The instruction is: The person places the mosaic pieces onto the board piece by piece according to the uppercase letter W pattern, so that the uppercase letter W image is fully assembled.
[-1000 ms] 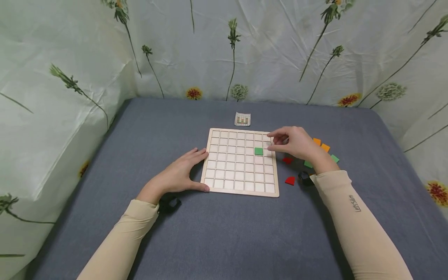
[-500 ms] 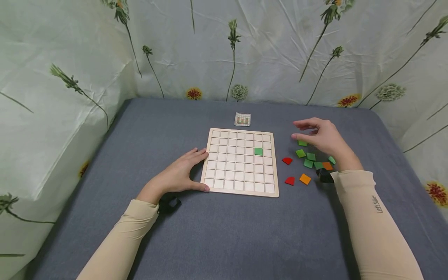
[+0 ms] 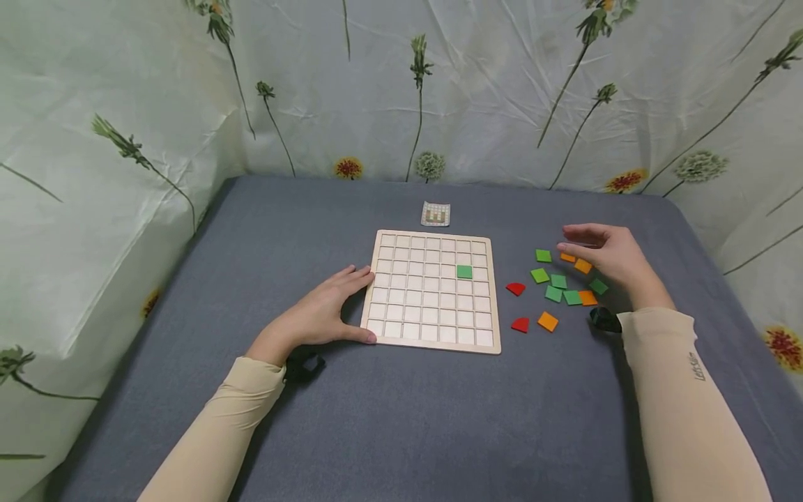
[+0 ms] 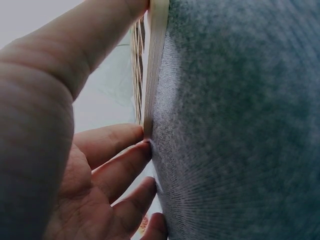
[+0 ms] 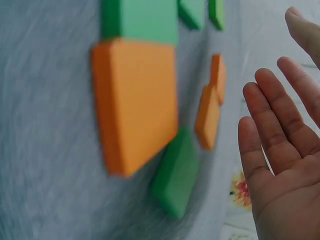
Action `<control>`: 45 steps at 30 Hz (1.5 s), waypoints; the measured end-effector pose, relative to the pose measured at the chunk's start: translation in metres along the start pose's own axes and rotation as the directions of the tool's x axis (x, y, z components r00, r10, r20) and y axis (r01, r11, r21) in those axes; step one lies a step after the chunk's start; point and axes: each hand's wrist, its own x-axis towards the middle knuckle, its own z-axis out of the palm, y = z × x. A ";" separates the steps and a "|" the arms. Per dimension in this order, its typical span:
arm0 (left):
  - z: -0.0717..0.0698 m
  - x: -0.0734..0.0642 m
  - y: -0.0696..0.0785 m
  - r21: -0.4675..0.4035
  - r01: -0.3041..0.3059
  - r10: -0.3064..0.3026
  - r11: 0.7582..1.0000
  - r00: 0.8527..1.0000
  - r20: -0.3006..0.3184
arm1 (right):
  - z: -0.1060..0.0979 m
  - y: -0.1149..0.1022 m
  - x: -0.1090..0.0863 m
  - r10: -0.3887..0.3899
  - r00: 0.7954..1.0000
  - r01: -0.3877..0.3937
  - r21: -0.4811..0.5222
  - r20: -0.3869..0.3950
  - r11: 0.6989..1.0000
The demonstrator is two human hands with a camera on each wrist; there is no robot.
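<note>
My left hand (image 3: pixel 321 309) rests along the left edge of a wooden grid board (image 3: pixel 433 346), thumb at the near corner and fingertips touching the side. In the left wrist view the fingers (image 4: pixel 117 172) are spread against the board's edge (image 4: pixel 156 65). One green square tile (image 3: pixel 464 272) lies in a cell of the board. Over the far right of the loose tiles hovers my right hand (image 3: pixel 611 254), holding nothing. In the right wrist view its fingers (image 5: pixel 272 120) are fairly straight, apart from an orange tile (image 5: pixel 140 105) and a green tile (image 5: pixel 176 175).
Right of the board lie two red quarter-round pieces, one nearer (image 3: pixel 520 325) and one farther (image 3: pixel 516 288), plus several green tiles (image 3: pixel 553 293) and orange tiles (image 3: pixel 548 321). A small printed pattern card (image 3: pixel 436 214) lies beyond the board on the grey cloth-covered table (image 3: pixel 401 418).
My right hand has moved right, from the board's right edge to above the loose tiles, uncovering several of them. The left hand and the green tile on the board have stayed put.
</note>
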 end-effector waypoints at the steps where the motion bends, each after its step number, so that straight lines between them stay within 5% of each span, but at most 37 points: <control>1: 0.000 0.000 0.000 -0.004 0.001 -0.001 1.000 1.000 -0.001 | -0.001 0.003 0.000 0.007 1.000 -0.007 -0.003 0.000 1.000; 27: 0.002 0.001 0.000 -0.012 0.003 -0.003 1.000 1.000 0.000 | -0.012 0.025 0.005 0.069 0.994 -0.066 -0.035 0.080 0.997; 45: -0.001 0.001 0.001 -0.012 0.011 -0.011 1.000 1.000 0.002 | -0.006 0.028 0.009 0.046 0.999 -0.044 -0.074 0.014 0.996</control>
